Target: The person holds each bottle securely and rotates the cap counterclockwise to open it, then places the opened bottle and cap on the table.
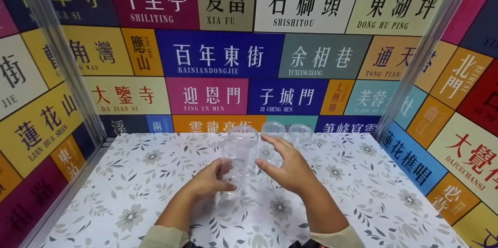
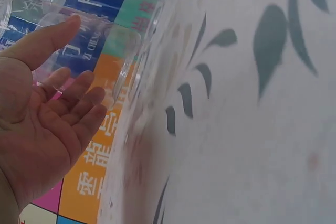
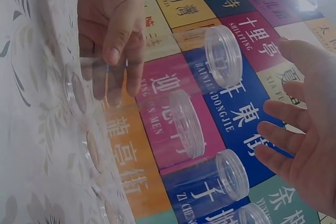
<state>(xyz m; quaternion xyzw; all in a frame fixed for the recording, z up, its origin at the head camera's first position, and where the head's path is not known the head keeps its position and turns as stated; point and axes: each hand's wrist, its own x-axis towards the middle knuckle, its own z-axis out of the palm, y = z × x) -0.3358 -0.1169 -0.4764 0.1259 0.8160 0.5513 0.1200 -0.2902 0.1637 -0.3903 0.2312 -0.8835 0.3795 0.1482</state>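
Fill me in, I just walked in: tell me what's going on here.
A person is handling clear containers on a floral tabletop. The left hand is relaxed beside the nearest container; contact is hard to judge. The right hand is open to that container's right, fingers spread. Three more clear containers stand behind.

I have free tabletop [image 1: 113, 189] off to either side, but between my left fingers [image 1: 222, 164] and right fingers [image 1: 278, 145] the front clear cup [image 1: 239, 152] blocks straight passage. Just beyond it, more clear cups [image 1: 301, 135] obstruct the way, and the lettered wall [image 1: 210, 98] closes the back.
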